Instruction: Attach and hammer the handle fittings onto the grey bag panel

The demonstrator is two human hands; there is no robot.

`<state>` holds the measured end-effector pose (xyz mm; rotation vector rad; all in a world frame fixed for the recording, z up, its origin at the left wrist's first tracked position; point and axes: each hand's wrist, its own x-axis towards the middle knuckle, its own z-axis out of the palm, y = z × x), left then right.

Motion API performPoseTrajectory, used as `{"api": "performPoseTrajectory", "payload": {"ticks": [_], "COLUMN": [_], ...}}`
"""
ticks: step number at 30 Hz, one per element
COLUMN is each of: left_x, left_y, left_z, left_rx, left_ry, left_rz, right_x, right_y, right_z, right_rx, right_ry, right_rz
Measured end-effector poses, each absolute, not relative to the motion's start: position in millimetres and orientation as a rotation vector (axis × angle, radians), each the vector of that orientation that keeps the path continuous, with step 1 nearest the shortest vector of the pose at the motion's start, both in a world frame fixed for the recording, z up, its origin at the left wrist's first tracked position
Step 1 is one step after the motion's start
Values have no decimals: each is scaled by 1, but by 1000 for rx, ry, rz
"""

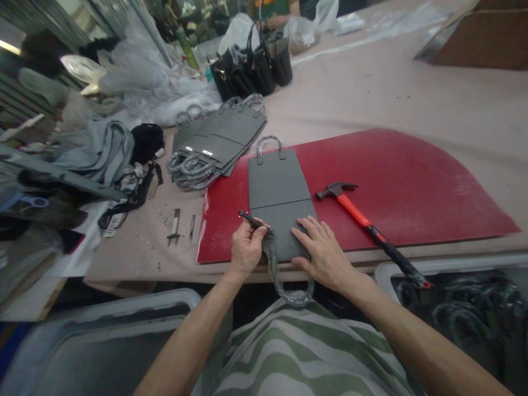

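My left hand [246,246] pinches a slim black pen-like tool [249,218], its lower tip near the base of the front handle on a grey bag panel [278,179]. My right hand [324,248] lies on the panel's right side with fingers spread, holding nothing. The panel rests on a red board [396,187] and has a fold line across it. A plastic-wrapped handle [270,139] rises from its far end; another wrapped handle [295,297] hangs over the table edge towards me. To the right lies a claw hammer [357,210] with an orange and black shaft.
A stack of grey panels [225,135] with wrapped handles lies at the back left. Small metal tools [175,224] sit left of the board. Black bags [251,69] stand further back. A grey bin [124,335] is below left; another bin [449,267] holds dark wrapped items.
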<state>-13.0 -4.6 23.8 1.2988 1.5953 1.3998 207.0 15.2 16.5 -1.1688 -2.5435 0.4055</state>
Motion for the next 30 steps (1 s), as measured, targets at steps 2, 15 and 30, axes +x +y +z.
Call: {"api": "performPoseTrajectory", "payload": {"ticks": [2, 15, 30], "left_x": [-27, -117, -233], "left_y": [-6, -19, -21], "left_z": [24, 19, 43], "left_rx": [1301, 1134, 1176], "left_ry": [1673, 1922, 2677], "left_rz": [1398, 1449, 454], "right_x": [205, 210, 211], "right_y": [20, 48, 66], "right_z": [17, -3, -24], "right_rx": [-1169, -952, -812], "right_ry": [-2526, -2580, -2476], "right_rz": [421, 326, 247]}}
